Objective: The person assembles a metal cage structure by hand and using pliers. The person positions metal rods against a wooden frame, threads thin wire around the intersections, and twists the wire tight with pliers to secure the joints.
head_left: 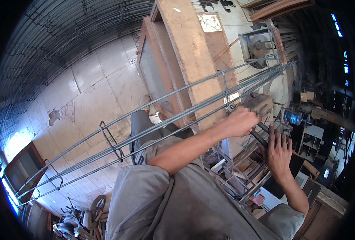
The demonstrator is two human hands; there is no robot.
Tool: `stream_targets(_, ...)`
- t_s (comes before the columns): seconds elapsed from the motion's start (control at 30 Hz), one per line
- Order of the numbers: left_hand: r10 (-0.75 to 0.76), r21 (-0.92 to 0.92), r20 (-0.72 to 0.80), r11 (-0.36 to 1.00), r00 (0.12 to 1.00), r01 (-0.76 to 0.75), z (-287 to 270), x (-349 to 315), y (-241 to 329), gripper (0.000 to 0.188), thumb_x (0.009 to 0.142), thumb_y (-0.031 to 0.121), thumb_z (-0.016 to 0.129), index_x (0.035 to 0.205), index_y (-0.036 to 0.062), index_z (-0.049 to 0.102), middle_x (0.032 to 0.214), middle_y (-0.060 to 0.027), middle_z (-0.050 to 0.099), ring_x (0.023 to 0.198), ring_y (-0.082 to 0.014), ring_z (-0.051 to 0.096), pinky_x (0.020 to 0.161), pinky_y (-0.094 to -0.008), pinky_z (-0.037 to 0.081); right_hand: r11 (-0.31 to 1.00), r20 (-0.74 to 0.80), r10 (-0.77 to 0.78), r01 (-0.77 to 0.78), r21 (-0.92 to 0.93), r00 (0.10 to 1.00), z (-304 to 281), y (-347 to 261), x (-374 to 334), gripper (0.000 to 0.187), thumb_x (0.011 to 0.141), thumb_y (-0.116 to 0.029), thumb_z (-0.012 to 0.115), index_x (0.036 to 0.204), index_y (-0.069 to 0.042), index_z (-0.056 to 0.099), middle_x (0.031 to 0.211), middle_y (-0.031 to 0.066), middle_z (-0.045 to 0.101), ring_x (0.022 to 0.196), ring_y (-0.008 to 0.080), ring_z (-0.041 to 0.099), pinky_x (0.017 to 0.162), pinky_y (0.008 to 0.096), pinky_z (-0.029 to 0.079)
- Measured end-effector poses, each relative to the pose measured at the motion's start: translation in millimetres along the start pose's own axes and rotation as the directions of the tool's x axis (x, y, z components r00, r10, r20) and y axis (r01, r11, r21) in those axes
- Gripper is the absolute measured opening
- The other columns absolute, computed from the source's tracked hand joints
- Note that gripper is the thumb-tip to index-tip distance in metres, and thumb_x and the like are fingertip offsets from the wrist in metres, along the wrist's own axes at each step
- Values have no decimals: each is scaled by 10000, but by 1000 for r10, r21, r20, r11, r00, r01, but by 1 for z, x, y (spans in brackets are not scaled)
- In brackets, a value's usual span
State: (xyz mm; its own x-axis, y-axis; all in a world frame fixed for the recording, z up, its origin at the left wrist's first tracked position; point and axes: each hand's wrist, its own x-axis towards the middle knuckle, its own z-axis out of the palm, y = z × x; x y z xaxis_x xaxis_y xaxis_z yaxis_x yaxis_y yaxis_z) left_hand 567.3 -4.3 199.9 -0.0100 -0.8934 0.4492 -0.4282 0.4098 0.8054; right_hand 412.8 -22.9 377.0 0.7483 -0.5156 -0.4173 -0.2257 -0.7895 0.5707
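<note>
A long cage of steel bars [173, 116] with rectangular stirrups runs from lower left to upper right across the view. My left hand [241, 121] is closed in a fist at one stirrup joint [228, 106], gripping a dark-handled tool [262, 129] against the bars. My right hand [279, 154] lies just below and to the right of it. Its fingers are straight and flat against a second dark handle [259, 140] and the bars beneath. I cannot see the tool's head.
A tall wooden frame with glass [173, 60] stands behind the cage on the pale tiled floor [89, 92]. Stacked metal frames and scrap [233, 172] lie under my hands. A cluttered workbench [309, 120] stands at right and a motorbike [79, 220] at lower left.
</note>
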Motion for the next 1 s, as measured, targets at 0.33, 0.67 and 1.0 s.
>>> stream_targets(0.33, 21, 115, 203, 992, 979, -45, 5, 0, 13, 785, 641, 227, 863, 1311, -5, 525, 936, -150, 688, 1010, -327, 668, 897, -475, 480, 207, 615, -221, -580, 788, 757, 8, 43, 28, 541, 1036, -454, 461, 1111, 54, 631, 779, 129, 664, 640, 257, 656, 627, 368, 575)
stream_targets(0.67, 289, 52, 108, 954, 951, -296, -11, -26, 9, 792, 739, 295, 805, 1381, -5, 451, 1307, -223, 550, 1283, -411, 515, 1092, -520, 392, 22, 678, -375, -725, 688, 632, 2, 52, 40, 677, 1061, -558, 289, 1042, 18, 644, 859, 99, 701, 664, 194, 688, 634, 299, 554)
stream_targets(1.0, 30, 139, -63, 990, 998, -21, 17, -10, 11, 400, 800, 42, 598, 1186, -42, 534, 1129, -244, 593, 1136, -408, 588, 1011, -495, 451, 1000, -92, 21, -23, -15, 996, -18, -3, -2, 634, 909, -318, 680, 1452, -89, 446, 1131, 102, 628, 940, 263, 642, 884, 420, 486)
